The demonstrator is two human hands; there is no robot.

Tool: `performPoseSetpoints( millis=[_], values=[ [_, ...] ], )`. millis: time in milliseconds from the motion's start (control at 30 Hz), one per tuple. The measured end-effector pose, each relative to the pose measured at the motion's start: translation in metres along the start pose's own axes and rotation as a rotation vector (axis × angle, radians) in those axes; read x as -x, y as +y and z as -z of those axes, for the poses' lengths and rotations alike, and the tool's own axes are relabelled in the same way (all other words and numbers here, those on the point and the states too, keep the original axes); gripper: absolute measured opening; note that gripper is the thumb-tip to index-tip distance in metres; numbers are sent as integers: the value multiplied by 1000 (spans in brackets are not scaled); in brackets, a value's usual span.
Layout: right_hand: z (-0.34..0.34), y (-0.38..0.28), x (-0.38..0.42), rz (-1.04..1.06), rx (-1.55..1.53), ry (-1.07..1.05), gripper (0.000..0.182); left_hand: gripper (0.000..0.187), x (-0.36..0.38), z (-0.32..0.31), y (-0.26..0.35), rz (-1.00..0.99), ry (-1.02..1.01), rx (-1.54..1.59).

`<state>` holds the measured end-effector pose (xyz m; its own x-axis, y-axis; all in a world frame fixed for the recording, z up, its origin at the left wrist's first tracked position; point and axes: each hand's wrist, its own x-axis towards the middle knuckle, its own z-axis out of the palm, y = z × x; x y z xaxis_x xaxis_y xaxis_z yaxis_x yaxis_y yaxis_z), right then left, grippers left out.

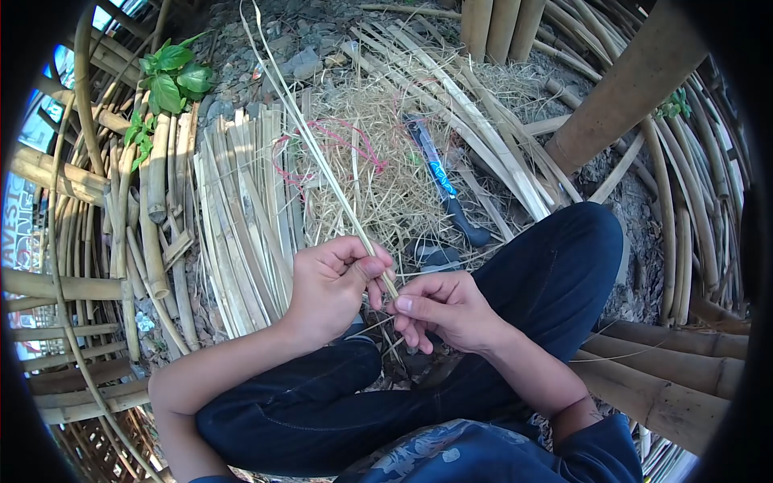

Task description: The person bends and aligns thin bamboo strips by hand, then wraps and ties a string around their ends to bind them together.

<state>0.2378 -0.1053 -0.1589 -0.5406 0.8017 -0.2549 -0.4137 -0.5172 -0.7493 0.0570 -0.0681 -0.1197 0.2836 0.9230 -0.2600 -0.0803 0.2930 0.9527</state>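
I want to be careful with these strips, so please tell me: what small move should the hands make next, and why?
Perhaps slide the left hand slightly up the two thin, pale bamboo strips, with the right hand pinching below. The strips lie close together near the hands but spread apart toward their far ends.

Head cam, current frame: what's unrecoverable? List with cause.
Head view: far tips of the long, thin pale strips, cut off by the top edge.
Head view: pinched strip sections, hidden by fingers of the left hand and right hand.
Head view: blue marking on the long dark tool, too small to read.
Head view: sign's full wording, blocked by tan bamboo poles.
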Motion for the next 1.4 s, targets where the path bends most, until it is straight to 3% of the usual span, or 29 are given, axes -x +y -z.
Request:
performPoseSetpoints(
  millis=[67, 367, 1300, 1400],
  values=[
    [2, -1, -1, -89, -200, -52, 17, 11, 0, 1, 0, 0, -11, 22],
    [3, -1, 0, -182, -343, -57, 16, 11, 0, 3, -3, -63, -100, 52],
    [3, 4, 1, -153, -429, -118, 14, 10, 2, 0, -2, -94, -149, 86],
    [-1, 2, 3, -33, -281, -78, 12, 10, 2, 0, -1, -78, -137, 71]
  ],
)
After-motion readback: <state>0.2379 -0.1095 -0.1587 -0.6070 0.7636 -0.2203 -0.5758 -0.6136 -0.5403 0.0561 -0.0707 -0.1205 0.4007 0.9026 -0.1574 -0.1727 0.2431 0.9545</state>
